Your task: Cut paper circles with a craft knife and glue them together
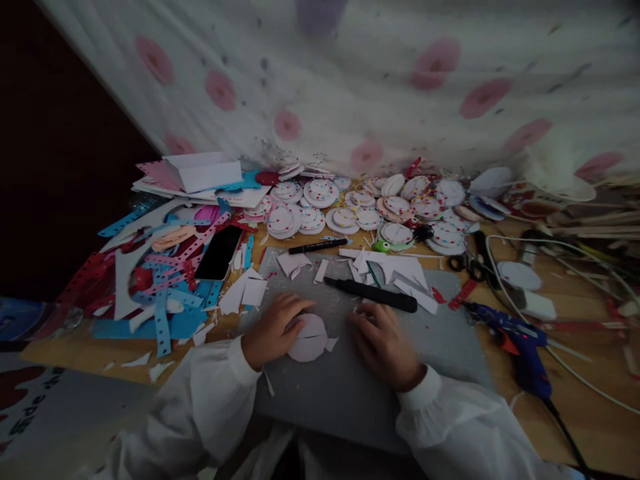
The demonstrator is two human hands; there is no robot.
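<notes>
On the grey cutting mat lies a round white disc with a dark line across it and a small pointed scrap at its right edge. My left hand rests at the disc's left side, fingers stretched, thumb and fingertips touching its rim. To the right, apart from the disc, my right hand is low over the mat with curled fingers, slightly blurred. Whatever its fingertips may hold is hidden. Just beyond that hand lies a black utility-knife-like tool. White paper offcuts are scattered behind it.
Several decorated layered discs line the back. At left are a phone and a heap of coloured strips. A blue glue gun, its cable, and scissors lie at right. A black marker is behind the mat.
</notes>
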